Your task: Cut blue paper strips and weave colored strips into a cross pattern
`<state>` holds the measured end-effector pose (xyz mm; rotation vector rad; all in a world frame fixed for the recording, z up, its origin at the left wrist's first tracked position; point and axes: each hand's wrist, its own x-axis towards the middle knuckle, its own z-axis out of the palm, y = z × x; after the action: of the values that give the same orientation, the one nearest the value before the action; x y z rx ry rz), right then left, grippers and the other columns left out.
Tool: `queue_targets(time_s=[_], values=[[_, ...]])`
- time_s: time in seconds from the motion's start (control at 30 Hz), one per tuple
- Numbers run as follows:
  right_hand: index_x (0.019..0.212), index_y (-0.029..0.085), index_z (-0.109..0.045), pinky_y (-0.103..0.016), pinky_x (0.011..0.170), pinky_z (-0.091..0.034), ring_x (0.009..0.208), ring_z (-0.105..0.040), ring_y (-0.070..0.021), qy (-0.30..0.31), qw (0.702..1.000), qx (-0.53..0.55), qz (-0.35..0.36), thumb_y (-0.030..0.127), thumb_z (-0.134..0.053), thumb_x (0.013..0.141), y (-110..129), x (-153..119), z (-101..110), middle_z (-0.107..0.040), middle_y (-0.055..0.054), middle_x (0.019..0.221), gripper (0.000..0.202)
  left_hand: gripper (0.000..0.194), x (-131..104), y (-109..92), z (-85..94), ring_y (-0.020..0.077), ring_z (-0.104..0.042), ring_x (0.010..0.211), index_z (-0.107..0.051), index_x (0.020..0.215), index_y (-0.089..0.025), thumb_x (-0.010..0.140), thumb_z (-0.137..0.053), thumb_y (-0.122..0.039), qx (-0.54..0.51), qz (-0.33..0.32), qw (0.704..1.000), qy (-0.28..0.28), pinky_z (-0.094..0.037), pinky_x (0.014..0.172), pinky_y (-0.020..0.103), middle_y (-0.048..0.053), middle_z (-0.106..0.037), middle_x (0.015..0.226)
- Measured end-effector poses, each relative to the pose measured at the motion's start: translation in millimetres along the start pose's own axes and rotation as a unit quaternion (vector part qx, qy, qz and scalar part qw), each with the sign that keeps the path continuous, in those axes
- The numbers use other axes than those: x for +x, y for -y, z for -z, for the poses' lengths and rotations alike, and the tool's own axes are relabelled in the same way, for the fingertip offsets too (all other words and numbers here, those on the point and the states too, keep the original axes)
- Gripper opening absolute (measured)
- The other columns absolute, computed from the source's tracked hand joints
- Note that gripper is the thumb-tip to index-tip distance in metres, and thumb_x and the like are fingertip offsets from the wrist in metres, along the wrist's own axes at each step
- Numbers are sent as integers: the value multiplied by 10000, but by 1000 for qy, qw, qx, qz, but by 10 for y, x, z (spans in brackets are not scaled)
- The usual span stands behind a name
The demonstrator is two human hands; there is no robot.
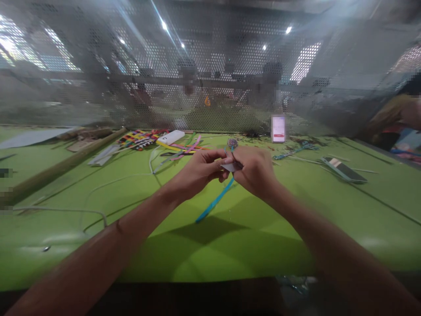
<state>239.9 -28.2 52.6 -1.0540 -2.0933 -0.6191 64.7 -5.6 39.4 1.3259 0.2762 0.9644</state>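
My left hand (205, 170) is closed in a pinch over the middle of the table, its fingertips at a narrow blue strip (215, 202). The strip's flat tail hangs down and to the left below the hands. My right hand (255, 169) is closed too, touching the left fingertips. From its fingers sticks a small, flat grey piece (231, 167), which looks like a thin blade. Just beyond the fingers is a small patterned ball (232, 142), with a bit of blue strip below it. My fingers hide where the strip runs between them.
On the green table (158, 250), a colourful woven strip piece (141, 139) and a white power bank (171, 137) with a cable lie at back left. A long pole (66, 164) is further left. Phones (278, 129) (344, 170) are at right. A perforated metal screen (217, 101) stands behind.
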Motion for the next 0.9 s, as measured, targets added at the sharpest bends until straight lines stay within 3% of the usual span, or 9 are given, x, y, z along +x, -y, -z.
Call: queue_targets(time_s=[0.57, 0.9], values=[[588, 208, -399, -305, 587, -208, 588, -340, -126, -12, 1000, -18, -12, 183, -533, 758, 13, -13, -23, -461, 5, 571, 218, 216, -17, 0, -22, 47, -551, 565, -760, 812, -168, 800, -879, -348, 4, -6, 1000, -3, -435, 548, 155, -18, -621, 677], [585, 210, -409, -311, 593, -214, 586, -359, -128, 12, 999, -25, -33, 177, -546, 769, 22, -21, -21, -471, 4, 572, 231, 232, -30, -19, -23, 50, -546, 562, -760, 816, -168, 794, -879, -366, 15, -5, 1000, -3, -441, 551, 156, -18, -617, 668]])
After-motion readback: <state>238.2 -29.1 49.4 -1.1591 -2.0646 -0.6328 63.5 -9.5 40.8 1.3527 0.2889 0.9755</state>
